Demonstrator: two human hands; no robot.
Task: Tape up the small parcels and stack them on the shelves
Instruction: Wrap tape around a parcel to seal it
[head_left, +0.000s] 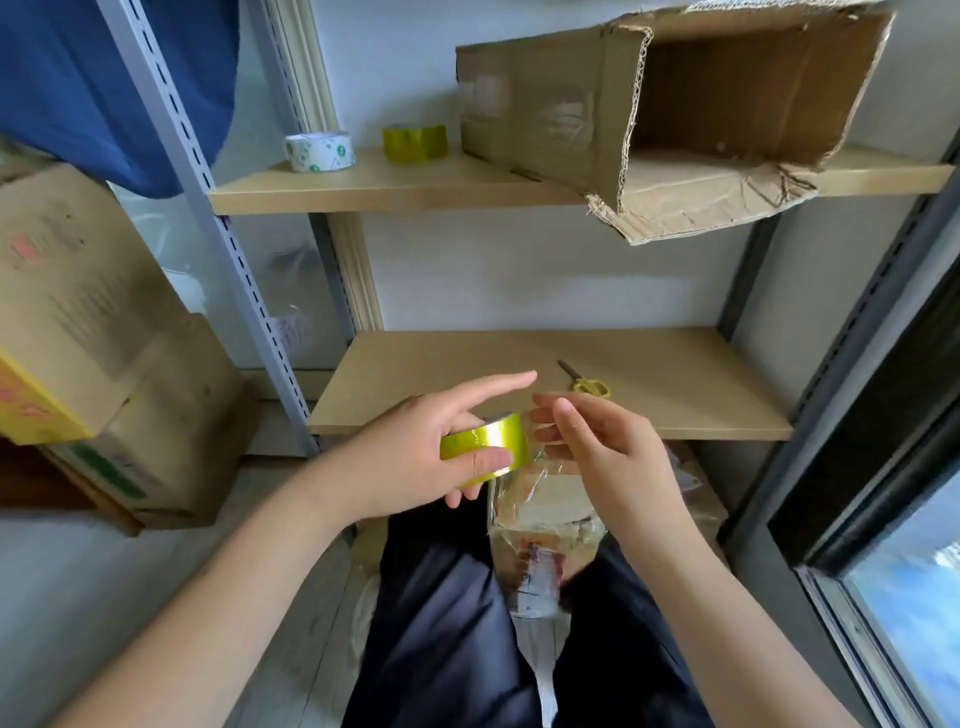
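The left hand (415, 452) grips the yellow tape roll (485, 448) just above the small parcel (545, 530) on the person's lap, and the right hand (597, 447), right beside it, pinches the loose tape end that runs down to the parcel.

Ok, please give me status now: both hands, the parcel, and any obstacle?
Left hand grips yellow tape roll. Right hand pinches the tape end. Parcel on lap, part-wrapped. Lower shelf holds only scissors.
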